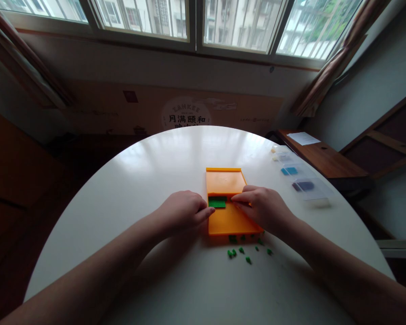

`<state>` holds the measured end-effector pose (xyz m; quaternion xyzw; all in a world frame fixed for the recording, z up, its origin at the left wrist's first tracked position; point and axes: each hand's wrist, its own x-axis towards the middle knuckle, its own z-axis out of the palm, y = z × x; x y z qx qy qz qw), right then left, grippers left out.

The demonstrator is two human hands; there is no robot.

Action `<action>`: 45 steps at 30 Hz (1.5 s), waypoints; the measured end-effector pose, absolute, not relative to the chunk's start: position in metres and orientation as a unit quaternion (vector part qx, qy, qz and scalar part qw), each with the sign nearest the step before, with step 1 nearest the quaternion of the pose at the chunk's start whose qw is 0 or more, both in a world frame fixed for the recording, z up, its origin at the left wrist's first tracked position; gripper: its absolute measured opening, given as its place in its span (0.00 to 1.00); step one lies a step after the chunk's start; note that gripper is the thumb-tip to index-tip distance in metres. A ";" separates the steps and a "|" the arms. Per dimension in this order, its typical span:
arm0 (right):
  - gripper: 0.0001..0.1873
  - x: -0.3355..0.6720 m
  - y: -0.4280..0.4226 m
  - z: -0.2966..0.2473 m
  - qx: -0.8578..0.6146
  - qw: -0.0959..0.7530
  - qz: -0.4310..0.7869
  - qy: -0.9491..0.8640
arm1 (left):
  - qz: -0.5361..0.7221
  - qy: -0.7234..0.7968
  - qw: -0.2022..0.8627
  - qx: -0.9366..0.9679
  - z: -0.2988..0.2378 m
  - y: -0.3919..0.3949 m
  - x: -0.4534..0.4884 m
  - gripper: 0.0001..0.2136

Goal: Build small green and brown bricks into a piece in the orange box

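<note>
An orange box [228, 223] with its orange lid [225, 180] folded back lies on the white table. Rows of tiny green bricks [217, 202] fill the left part of the box near the hinge. My left hand [186, 210] is closed at the box's left edge, its thumb over the rim beside the green rows. To the right of those rows, my right hand [262, 205] pinches at a small green brick [232, 199], mostly hidden by the fingertips. Loose green bricks [248, 260] lie scattered in front of the box.
Clear plastic containers [320, 192] stand in a row along the right side of the round white table [149, 171], with blue pieces [288, 171] and dark pieces [303, 185] at them. A wooden desk [328, 158] with paper [303, 138] adjoins at the right. Windows are behind.
</note>
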<state>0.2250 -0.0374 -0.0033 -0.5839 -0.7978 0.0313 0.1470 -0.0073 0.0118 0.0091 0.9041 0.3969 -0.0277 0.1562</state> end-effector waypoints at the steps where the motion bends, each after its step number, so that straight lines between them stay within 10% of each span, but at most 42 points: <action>1: 0.10 0.225 -0.037 -0.004 -0.586 0.147 0.028 -0.797 | -0.027 0.396 0.157 0.904 0.010 0.012 -0.007 0.22; 45: 0.14 0.210 -0.039 0.000 -0.605 0.101 -0.018 -0.790 | -0.027 0.392 0.159 0.906 0.012 0.012 -0.005 0.23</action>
